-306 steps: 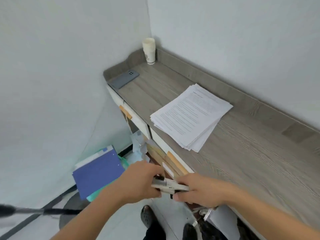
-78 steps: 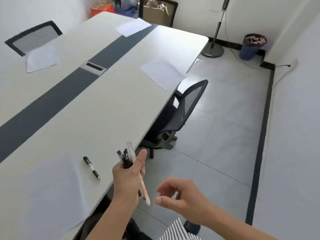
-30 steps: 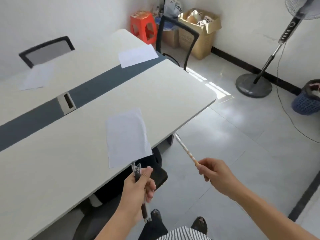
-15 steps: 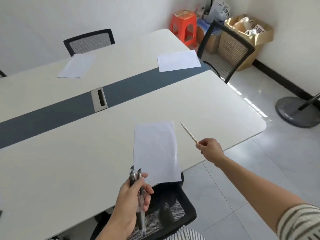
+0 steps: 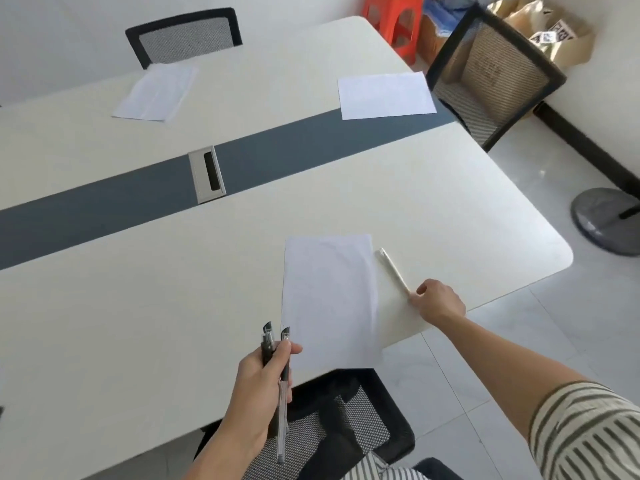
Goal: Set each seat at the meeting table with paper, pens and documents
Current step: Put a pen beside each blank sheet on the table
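Three seats in view carry a sheet each. The near sheet lies on the meeting table at its edge, above a mesh chair. A second sheet lies before the far chair, and a third sheet before the end chair. The right hand pinches the near end of a white pen, which lies on the table just right of the near sheet. The left hand is curled round the spare pens, at least two, caps up. Judged status: the near seat has paper and pen, while the two other seats show paper only, so pens and any documents remain. No print is readable on the sheets. A black-and-white label on the cardboard box is too small to read.
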The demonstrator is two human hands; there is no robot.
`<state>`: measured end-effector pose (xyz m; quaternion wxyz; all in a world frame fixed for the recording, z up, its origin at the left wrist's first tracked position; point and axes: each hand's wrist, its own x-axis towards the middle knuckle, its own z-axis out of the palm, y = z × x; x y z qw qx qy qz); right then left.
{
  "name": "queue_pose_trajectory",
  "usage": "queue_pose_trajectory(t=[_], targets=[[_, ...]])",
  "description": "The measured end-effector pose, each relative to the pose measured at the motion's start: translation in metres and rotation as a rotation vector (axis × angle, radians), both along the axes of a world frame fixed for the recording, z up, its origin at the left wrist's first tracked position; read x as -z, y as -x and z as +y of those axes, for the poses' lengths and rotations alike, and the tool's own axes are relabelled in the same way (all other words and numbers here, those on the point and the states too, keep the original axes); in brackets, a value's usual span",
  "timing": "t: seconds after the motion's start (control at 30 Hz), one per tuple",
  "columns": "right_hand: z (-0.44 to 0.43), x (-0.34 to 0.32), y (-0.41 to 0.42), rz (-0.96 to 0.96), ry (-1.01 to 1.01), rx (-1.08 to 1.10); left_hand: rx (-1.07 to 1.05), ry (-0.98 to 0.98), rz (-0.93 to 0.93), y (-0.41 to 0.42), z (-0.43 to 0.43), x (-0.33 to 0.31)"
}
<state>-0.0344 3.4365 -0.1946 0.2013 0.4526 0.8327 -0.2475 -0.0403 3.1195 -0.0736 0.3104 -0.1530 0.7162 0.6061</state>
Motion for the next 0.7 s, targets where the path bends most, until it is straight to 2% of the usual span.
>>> queue_pose_trajectory(t=[0.1,0.33,0.57,0.7], targets=[[0.007,-0.014,-0.017,0.088,0.043,0.021,0.074,0.025,0.059,0.002,0.021,-0.005],[0.018,-0.085,-0.106,0.424,0.328,0.111,0.208,-0.139,0.013,-0.020,0.106,-0.030],[0.062,-0.134,-0.229,0.665,0.595,0.181,0.325,-0.238,0.072,-0.088,0.223,-0.052],[0.109,-0.141,-0.290,0.707,0.680,0.173,0.388,-0.227,0.054,-0.143,0.297,-0.046]])
